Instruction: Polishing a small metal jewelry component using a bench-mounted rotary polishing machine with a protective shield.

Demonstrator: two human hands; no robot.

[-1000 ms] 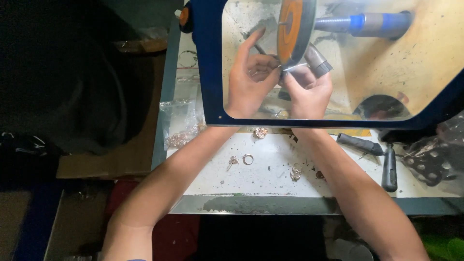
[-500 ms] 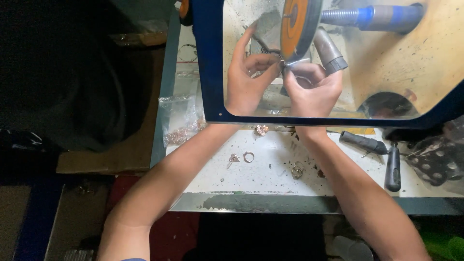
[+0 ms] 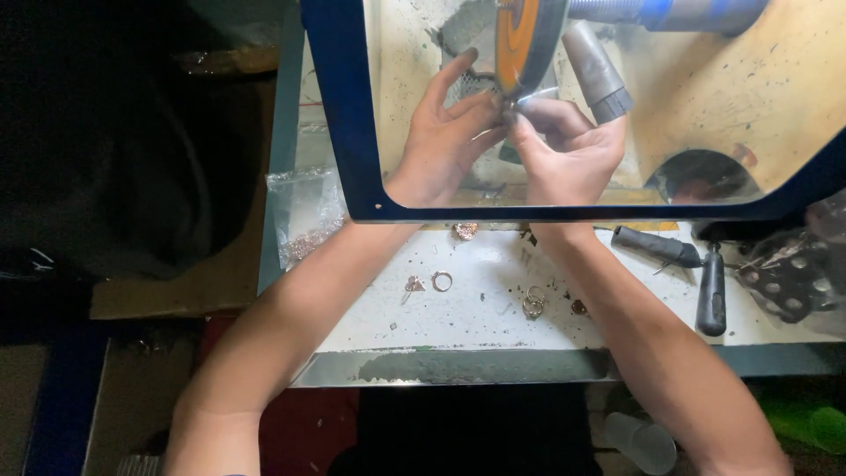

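Observation:
Behind a clear shield in a blue frame (image 3: pixel 339 132), both my hands meet at an orange polishing wheel (image 3: pixel 522 40). My left hand (image 3: pixel 445 141) and my right hand (image 3: pixel 568 150) pinch one small metal piece (image 3: pixel 509 107) between their fingertips, right against the wheel's lower edge. The piece is too small and too hidden by fingers to name its kind. A grey nozzle (image 3: pixel 597 69) points down just right of the wheel.
Small rings (image 3: pixel 441 281) and other jewellery bits (image 3: pixel 532 302) lie on the white bench top (image 3: pixel 476 317). A clear bag (image 3: pixel 304 216) of pieces lies at the left edge. Two black-handled tools (image 3: pixel 709 286) rest at the right, beside a perforated holder (image 3: pixel 789 273).
My hands have risen with the piece, from beside the wheel up to its lower edge. The view has tilted, so the wheel sits higher in the frame.

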